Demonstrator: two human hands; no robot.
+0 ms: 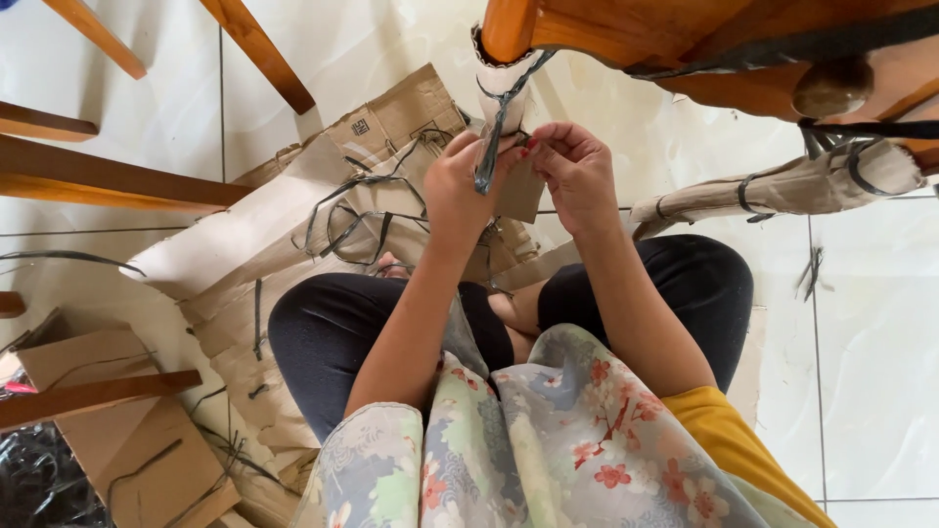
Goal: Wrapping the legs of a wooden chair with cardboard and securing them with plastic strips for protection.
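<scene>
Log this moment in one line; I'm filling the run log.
left hand: grip on strap | right hand: pinching wrap | chair leg: wrapped | floor: cardboard scraps

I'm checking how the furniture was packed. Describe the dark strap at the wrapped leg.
The strap is a thin, flat, dark grey band, plastic by its look. It runs down over the pale wrap on the wooden leg, slack and twisted. The left hand and right hand pinch its lower end.
</scene>
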